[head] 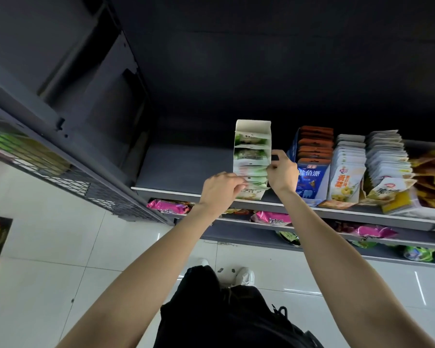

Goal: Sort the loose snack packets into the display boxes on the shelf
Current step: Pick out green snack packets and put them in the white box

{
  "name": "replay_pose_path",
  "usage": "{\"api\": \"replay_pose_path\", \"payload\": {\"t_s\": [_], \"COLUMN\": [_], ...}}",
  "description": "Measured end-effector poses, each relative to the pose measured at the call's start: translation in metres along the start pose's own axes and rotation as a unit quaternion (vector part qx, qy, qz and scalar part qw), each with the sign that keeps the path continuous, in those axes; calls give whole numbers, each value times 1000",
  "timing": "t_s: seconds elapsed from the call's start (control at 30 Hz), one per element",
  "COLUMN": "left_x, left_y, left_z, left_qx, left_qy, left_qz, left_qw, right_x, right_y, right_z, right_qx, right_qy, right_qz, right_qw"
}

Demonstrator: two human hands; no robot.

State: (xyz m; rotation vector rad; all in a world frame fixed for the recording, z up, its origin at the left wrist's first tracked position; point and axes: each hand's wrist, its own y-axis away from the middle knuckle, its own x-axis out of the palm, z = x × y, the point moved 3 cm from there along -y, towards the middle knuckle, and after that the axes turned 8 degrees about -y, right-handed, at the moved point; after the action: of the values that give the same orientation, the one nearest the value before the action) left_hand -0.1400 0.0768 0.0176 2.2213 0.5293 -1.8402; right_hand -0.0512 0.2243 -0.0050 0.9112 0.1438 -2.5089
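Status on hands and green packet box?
Left hand pinching front green packets. Right hand gripping white display box side. Blue box close right; nothing blocking.

Dim upper shelf [186, 167], glare streaks on glossy floor tiles [419, 287], wide-angle bending at edges.

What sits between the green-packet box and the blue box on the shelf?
In the head view, only the right hand sits between the green-packet box and the blue box, fingers curled at the green box's side; otherwise bare shelf.

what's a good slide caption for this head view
Both hands, left hand and right hand, work at green packets in a white display box on the shelf.
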Motion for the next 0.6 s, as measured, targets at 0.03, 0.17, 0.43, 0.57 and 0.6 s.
{"api": "replay_pose_path", "payload": {"t_s": [0.03, 0.17, 0.43, 0.57, 0.6], "left_x": [0, 5, 8, 7, 6], "left_y": [2, 9, -1, -3, -5], "left_z": [-3, -6, -7, -10, -12], "left_qx": [-1, -6, -36, -20, -11], "left_qy": [0, 18, 97, 91, 79], "left_qz": [4, 9, 25, 50, 66], "left_qw": [1000, 1000, 994, 994, 995], "right_x": [-1, -6, -9, -12, -13], "right_y": [2, 5, 0, -5, -4], "right_z": [-3, -13, -14, -15, -18], "right_qx": [1, 5, 0, 5, 3], "right_qy": [-3, -13, -16, -3, 1], "right_qz": [-3, -20, -34, -23, -20], "right_qw": [1000, 1000, 999, 1000, 1000]}}
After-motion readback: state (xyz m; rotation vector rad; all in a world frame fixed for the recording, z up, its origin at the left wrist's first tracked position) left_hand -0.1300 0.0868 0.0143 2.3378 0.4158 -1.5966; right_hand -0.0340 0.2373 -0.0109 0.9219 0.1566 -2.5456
